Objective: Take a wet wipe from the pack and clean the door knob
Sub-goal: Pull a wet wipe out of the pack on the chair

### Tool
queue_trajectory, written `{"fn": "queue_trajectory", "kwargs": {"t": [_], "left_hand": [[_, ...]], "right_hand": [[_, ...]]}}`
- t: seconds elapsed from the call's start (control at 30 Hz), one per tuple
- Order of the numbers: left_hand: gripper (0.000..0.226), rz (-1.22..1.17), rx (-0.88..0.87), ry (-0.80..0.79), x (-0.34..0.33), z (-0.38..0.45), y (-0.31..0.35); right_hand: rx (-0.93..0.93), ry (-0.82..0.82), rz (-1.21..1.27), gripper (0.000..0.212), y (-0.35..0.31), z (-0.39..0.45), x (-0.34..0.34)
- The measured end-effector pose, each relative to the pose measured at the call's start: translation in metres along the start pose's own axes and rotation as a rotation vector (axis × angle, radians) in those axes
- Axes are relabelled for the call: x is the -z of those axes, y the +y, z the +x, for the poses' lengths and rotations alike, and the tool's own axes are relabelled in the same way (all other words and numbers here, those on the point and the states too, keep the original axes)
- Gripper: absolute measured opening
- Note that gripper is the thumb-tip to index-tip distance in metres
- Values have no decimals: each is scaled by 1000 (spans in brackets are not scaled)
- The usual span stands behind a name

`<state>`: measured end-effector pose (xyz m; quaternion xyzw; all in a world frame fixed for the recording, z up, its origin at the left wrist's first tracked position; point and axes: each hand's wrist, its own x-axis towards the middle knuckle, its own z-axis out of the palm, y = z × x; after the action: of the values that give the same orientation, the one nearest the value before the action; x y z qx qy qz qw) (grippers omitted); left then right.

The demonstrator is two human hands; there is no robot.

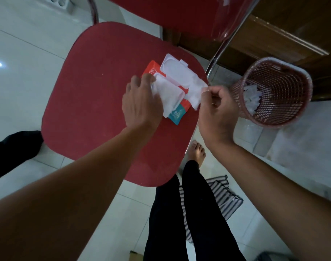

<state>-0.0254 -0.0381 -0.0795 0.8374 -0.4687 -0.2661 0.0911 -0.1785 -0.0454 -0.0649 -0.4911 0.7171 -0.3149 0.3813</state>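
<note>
The left hand [140, 102] lay flat on the pack [177, 113], fingers straight. The right hand [216, 110] pinched a wipe [195, 93] just beside it.

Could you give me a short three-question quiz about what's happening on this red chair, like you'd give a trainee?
1. True or false: the lid of the wet wipe pack is flipped open.
2. What does the right hand pinch? A) the bin's rim B) a white wipe C) the chair leg
3. Fill in: the left hand rests on the pack, which lies on the red ____.

Key: 1 true. 2 B: thumb and fingers pinch the wipe's edge beside the pack. 3 chair seat. The pink mesh bin, with white scraps inside, stands on the floor to the right.
</note>
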Motion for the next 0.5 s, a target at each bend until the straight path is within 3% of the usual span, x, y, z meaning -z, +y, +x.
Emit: {"fn": "queue_trajectory", "kwargs": {"t": [0.07, 0.17, 0.33, 0.5], "left_hand": [[55, 149, -231, -7, 2, -4, 2], [49, 211, -491, -107, 1, -5, 2], [48, 139, -411, -146, 5, -10, 9], [27, -314, -429, -97, 41, -35, 49]], "right_hand": [[-37, -41, 34, 11, -2, -2, 1], [-59, -108, 60, 10, -4, -7, 3], [-79, -103, 103, 12, -11, -10, 16], [-94, -118, 148, 11, -43, -11, 53]]}}
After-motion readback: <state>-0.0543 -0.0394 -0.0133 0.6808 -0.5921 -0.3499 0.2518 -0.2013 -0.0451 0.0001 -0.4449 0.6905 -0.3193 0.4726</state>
